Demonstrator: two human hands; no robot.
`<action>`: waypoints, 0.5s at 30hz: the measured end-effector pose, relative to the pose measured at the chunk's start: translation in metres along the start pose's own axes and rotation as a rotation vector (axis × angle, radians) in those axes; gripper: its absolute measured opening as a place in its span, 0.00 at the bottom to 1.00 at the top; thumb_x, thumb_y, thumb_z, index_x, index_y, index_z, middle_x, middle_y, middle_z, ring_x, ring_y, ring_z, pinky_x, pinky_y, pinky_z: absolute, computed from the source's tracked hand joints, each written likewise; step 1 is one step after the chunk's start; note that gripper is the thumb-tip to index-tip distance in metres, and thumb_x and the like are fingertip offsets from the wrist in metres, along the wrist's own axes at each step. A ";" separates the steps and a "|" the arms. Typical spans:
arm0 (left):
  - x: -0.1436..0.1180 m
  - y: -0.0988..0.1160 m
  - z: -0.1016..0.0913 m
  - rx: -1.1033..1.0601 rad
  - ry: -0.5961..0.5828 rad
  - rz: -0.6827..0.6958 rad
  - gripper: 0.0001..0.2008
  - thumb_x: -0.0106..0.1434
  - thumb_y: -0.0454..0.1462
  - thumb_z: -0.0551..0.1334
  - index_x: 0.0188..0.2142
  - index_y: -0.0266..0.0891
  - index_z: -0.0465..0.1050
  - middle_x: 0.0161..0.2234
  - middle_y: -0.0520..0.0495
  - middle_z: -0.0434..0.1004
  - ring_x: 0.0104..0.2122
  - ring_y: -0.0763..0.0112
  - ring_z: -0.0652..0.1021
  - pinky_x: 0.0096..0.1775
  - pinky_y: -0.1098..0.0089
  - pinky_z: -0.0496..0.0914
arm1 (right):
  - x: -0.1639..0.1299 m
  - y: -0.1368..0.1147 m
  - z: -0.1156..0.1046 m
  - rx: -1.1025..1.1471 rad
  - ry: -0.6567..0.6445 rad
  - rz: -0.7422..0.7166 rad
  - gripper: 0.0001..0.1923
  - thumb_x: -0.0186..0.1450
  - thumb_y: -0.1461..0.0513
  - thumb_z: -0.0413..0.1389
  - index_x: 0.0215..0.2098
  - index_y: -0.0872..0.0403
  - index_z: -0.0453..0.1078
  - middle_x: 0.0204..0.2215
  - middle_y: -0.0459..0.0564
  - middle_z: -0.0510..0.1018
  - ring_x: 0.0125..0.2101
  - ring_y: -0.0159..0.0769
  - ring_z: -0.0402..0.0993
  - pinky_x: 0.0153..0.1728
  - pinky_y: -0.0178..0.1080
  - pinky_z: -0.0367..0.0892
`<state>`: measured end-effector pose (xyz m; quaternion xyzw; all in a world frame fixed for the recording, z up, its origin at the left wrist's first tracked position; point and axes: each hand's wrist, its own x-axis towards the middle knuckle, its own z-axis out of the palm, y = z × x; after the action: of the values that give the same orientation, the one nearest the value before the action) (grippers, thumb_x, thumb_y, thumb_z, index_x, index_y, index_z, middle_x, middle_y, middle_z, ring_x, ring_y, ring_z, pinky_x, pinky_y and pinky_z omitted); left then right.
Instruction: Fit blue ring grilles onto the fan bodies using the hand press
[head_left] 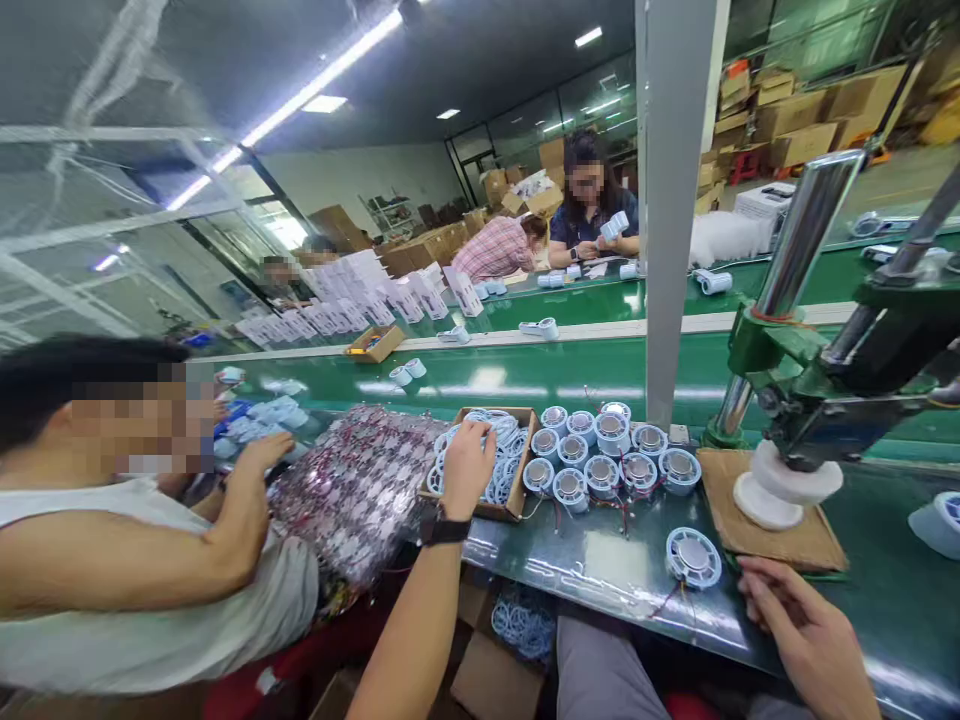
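Note:
My left hand (pixel 468 468) is over a cardboard box (pixel 517 502) of light-blue plastic rings (pixel 508 432). Its fingers are curled down among the rings, and whatever they pinch is hidden. My right hand (pixel 799 625) lies on the bench edge, fingers loosely stretched, holding nothing visible. Just left of it sits a single round light-blue housing (pixel 693 558) with a grey disc in its top and thin wires trailing. A group of similar housings (pixel 601 474) stands upright beside the box. Behind my right hand, a bench press (pixel 802 400) has its white round head over a cardboard pad (pixel 739 490).
A co-worker (pixel 142 540) sits close on my left beside bubble-wrapped parts with red wires (pixel 367 480). A grey post (pixel 675 220) rises behind the housings. Beyond runs a green conveyor (pixel 487 375), with other people at its far side. Another light-blue piece (pixel 937 522) lies far right.

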<state>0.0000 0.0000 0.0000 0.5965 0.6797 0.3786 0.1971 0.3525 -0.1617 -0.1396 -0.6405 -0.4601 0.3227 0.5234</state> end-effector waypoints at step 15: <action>-0.178 0.025 0.045 -0.511 -0.566 -0.009 0.27 0.65 0.51 0.63 0.56 0.38 0.76 0.36 0.43 0.82 0.33 0.64 0.80 0.37 0.70 0.76 | -0.039 -0.097 0.056 0.618 -0.593 0.334 0.31 0.60 0.44 0.64 0.54 0.53 0.70 0.31 0.47 0.74 0.23 0.25 0.69 0.23 0.28 0.69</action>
<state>0.0865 -0.1587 -0.0420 0.6062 0.4846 0.3552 0.5211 0.2631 -0.1743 -0.0618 -0.3999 -0.3626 0.6941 0.4762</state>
